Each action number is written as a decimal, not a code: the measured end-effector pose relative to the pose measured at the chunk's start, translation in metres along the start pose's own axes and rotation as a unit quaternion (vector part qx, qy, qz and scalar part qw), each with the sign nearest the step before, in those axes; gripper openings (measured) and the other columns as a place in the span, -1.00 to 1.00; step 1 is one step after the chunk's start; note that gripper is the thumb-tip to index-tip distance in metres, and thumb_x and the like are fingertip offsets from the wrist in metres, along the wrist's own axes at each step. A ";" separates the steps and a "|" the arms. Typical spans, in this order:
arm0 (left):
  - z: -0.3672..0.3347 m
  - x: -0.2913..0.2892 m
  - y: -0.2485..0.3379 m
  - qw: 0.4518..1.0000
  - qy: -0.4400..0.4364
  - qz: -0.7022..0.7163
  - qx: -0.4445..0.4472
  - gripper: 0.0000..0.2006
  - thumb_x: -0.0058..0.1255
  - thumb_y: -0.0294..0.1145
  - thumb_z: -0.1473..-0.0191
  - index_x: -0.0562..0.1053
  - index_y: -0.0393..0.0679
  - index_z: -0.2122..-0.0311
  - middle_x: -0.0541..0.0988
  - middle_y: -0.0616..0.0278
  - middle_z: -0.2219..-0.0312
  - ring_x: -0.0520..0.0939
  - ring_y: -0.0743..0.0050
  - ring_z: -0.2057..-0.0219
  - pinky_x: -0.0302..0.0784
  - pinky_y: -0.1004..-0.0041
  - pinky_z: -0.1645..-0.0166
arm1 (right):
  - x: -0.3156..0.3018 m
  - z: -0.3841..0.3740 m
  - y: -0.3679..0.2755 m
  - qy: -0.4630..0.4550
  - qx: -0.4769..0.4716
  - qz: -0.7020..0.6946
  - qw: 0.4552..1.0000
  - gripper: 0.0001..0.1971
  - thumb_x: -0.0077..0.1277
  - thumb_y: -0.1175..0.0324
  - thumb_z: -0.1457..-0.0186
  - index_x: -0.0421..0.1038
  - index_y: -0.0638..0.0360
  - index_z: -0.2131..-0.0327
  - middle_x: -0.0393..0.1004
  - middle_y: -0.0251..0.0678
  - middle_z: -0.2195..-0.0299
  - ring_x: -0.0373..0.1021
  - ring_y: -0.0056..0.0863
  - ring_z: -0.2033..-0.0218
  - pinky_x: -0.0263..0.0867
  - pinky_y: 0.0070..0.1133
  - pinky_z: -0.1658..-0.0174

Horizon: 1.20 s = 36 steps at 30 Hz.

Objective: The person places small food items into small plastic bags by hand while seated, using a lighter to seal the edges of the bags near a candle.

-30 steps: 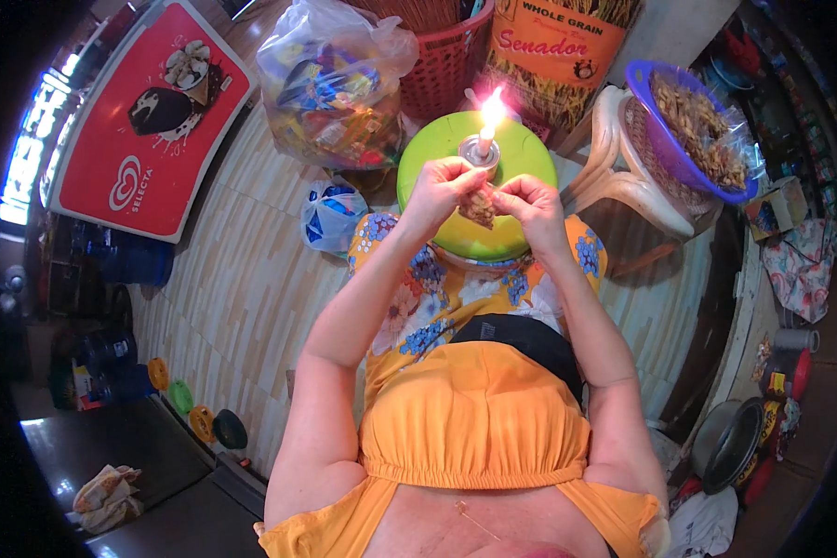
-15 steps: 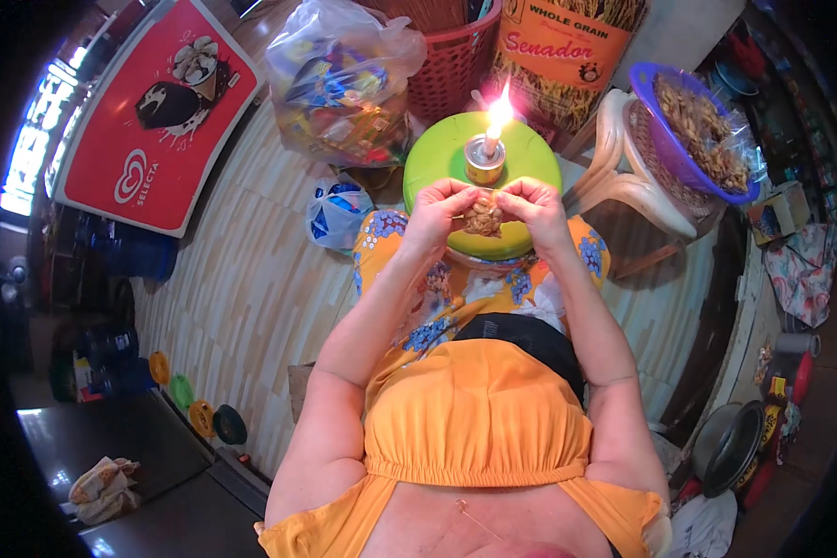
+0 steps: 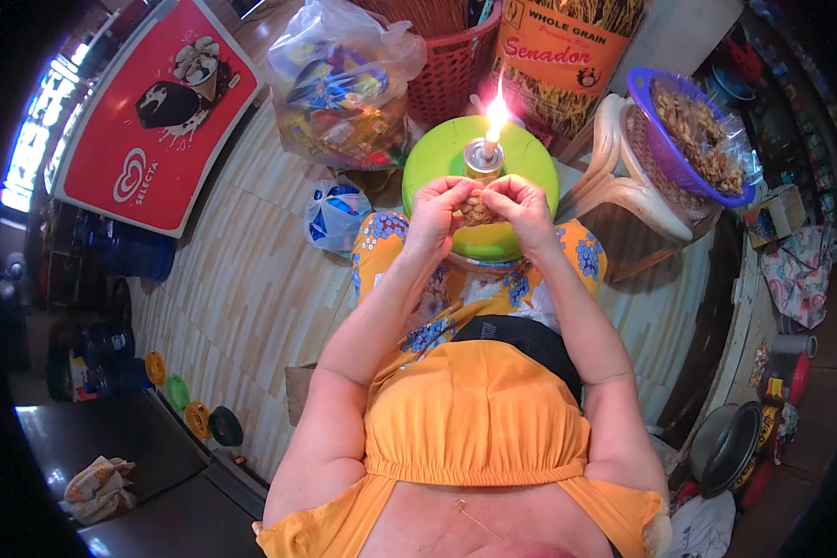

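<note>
Between my hands hangs a small clear plastic bag of brown snack pieces [image 3: 477, 213], its top edge pinched on both sides. My left hand [image 3: 435, 214] grips the left part of that edge with thumb and fingers. On the other side my right hand [image 3: 523, 212] pinches the edge, its fingertips close to the left ones. Just beyond stands a lit candle [image 3: 490, 147] on a small tin can [image 3: 483, 164]. The can rests on a round lime-green surface [image 3: 431, 153] between my knees. The fingers hide part of the bag's upper edge.
A purple basin [image 3: 644, 98] of brown snack pieces sits on a rattan chair [image 3: 607, 153] at right. Far left of the candle are a full plastic bag [image 3: 339, 93] and a smaller one [image 3: 338, 216]. Behind stand a red basket [image 3: 440, 79] and a rice sack [image 3: 563, 56].
Both hands have drawn closer together along the bag's top edge, the right one moving left. The bag hangs slightly further left and nearer the can.
</note>
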<state>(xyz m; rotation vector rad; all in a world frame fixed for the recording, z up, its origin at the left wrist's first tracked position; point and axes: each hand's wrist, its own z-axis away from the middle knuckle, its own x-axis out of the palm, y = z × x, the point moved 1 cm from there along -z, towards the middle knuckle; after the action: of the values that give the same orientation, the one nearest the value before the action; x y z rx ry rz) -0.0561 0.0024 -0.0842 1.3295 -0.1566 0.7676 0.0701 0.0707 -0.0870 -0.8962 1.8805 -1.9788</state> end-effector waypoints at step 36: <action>-0.011 0.007 0.009 0.967 -0.065 -0.239 0.053 -0.90 -0.03 -0.45 0.07 0.45 -0.27 0.44 0.49 0.28 0.56 0.43 0.69 0.56 0.32 0.69 0.44 | -0.017 -0.002 -0.002 0.035 -0.052 0.081 0.995 -0.94 0.01 0.47 0.11 0.43 0.23 0.57 0.40 -0.45 0.63 0.27 -0.75 0.58 0.21 -0.74 0.49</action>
<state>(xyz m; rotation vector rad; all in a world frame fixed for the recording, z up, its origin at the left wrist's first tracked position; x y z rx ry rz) -0.0598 0.0155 -0.0768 1.4451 0.1037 0.2835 0.0831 0.0824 -0.0891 -0.6850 2.0418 -1.8544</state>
